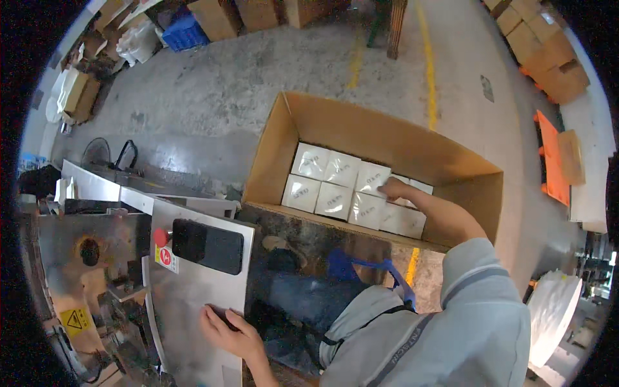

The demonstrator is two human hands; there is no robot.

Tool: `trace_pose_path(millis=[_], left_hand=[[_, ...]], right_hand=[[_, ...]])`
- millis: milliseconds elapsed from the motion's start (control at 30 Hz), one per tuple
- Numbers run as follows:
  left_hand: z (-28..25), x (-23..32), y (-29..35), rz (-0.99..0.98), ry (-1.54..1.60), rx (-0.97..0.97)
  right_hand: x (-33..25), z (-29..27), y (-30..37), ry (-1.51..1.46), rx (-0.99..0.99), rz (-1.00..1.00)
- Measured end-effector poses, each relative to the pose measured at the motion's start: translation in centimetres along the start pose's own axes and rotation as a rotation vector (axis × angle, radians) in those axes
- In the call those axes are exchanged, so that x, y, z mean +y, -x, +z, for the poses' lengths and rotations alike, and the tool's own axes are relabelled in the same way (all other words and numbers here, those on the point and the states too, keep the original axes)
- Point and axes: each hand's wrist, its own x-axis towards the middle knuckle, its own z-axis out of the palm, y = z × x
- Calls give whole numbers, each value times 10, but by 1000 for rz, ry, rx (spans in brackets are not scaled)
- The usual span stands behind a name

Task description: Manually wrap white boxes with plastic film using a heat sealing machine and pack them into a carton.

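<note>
My right hand (pixel 394 189) reaches down into a large open cardboard carton (pixel 387 122). Its fingers are curled at the right edge of a white box (pixel 373 177) in the back row; whether they grip it is hidden. Several similar white boxes, with a shiny clear wrap and dark print, stand in two rows on the carton's floor, among them a front-row box (pixel 333 200). My left hand (pixel 229 332) rests open on the grey metal top of a machine (pixel 193 290), thumb apart from the fingers, holding nothing.
A black phone (pixel 207 246) lies on the machine top beside a red button (pixel 161 237). Left of it are machine parts and a yellow warning label (pixel 75 320). A blue stool-like frame (pixel 371 264) stands below the carton. An orange pallet (pixel 552 161) and stacked cartons (pixel 541 45) are at right.
</note>
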Motion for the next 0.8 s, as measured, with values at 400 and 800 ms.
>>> trace_pose_path(millis=[400,800], left_hand=[[-70,-27,22,-199,881,-54],[-255,-343,446,-1259,986,1067]], right_hand=[[-363,-84,208,-564,224,-514],[-413,-52,221,-478,176,-650]])
